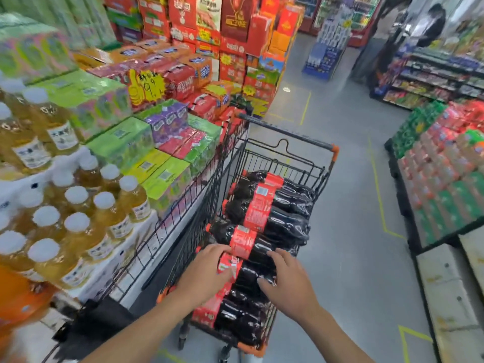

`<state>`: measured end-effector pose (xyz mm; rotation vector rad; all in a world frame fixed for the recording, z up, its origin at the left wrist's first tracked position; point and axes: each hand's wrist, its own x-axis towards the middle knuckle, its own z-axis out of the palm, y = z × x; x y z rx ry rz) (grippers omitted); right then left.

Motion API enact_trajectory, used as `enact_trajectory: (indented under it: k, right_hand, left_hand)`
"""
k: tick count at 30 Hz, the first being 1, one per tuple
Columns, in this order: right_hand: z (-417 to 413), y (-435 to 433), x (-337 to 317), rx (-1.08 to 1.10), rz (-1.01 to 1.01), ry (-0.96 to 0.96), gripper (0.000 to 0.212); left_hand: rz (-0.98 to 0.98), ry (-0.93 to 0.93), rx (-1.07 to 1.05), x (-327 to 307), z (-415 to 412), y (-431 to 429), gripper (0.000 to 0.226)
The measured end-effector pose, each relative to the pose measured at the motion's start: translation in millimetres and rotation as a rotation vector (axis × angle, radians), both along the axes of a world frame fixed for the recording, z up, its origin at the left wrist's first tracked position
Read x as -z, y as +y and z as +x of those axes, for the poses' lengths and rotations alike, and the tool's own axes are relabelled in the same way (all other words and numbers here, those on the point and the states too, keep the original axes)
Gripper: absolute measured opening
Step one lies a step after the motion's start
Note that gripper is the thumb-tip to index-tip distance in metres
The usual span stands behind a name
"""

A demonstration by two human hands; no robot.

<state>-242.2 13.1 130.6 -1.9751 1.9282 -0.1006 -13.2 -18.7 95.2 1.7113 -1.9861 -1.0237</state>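
So, nearest the camera, both hands are on one cola bottle (248,275) lying on its side at the near end of a shopping cart (288,132). The left hand (207,273) has its fingers bent over the glossy red label. The right hand (289,284) wraps the dark, ribbed plastic body, fingers over the top and thumb underneath. That puts the bottle right between the two palms, resting on more of the same.

The cart is black wire mesh with orange plastic corners. It's loaded with other cola bottles (275,203), all lying flat, shiny near-black with red label bands. The label print is too blurry to read.

To the left, just beside the cart, there's a stack of amber tea bottles (78,231) with round white caps and pale labels. Past those are shrink-wrapped green cartons (123,142). A yellow thumbs-up sign (145,87) has a handwritten price that looks like 9.9. Behind it is a wall of red gift boxes (235,19).

The floor (340,205) is smooth grey with yellow tape lines. On the right are low pallets of red and green packs (445,179). Far back, a person (432,22) stands by the shelves.
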Motion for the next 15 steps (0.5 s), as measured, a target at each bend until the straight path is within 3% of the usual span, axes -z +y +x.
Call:
enact_trajectory:
  k: [5, 11, 15]
  right_hand:
    - [-38, -80, 15, -0.122, 0.019, 0.012, 0.076]
    - [-73, -157, 40, -0.298, 0.017, 0.111, 0.077]
    - [-94, -186, 58, -0.283, 0.018, 0.223, 0.093]
  left_hand:
    - [0.095, 0.07, -0.184, 5, -43, -69, 0.057]
    - [0.304, 0.134, -0.561, 37, -68, -142, 0.062]
    - [0.382, 0.233, -0.738, 54, -80, -179, 0.065]
